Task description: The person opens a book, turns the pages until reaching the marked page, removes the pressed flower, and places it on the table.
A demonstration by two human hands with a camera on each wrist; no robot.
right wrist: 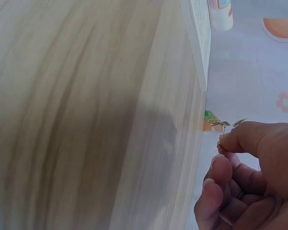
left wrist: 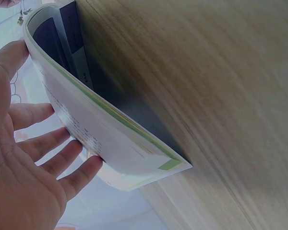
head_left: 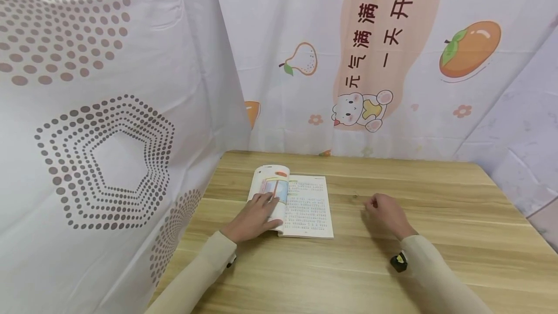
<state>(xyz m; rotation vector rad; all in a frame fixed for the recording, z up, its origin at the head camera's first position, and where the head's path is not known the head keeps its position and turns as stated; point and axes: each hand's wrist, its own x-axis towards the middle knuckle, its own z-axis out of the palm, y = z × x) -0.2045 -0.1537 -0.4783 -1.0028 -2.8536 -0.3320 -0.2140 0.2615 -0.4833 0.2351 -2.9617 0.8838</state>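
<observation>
An open book (head_left: 307,207) with printed text lies on the table, its left-hand pages (head_left: 275,173) bowed up and showing a coloured picture. My left hand (head_left: 255,219) rests on those left pages. In the left wrist view, the fingers of that hand (left wrist: 33,158) are spread and nearly straight, their tips against the bowed pages (left wrist: 93,129), with the thumb at the book's curved edge. To the right of the book, my right hand (head_left: 388,214) is raised a little above the table. Between thumb and forefinger it pinches a small brownish dried sprig (right wrist: 224,125) with leaf-like tips.
The wooden table (head_left: 348,275) runs to a printed curtain (head_left: 279,96) at the back and a dotted curtain (head_left: 109,168) on the left. Beyond the book in the right wrist view is part of a white object (right wrist: 222,18), raised and curved.
</observation>
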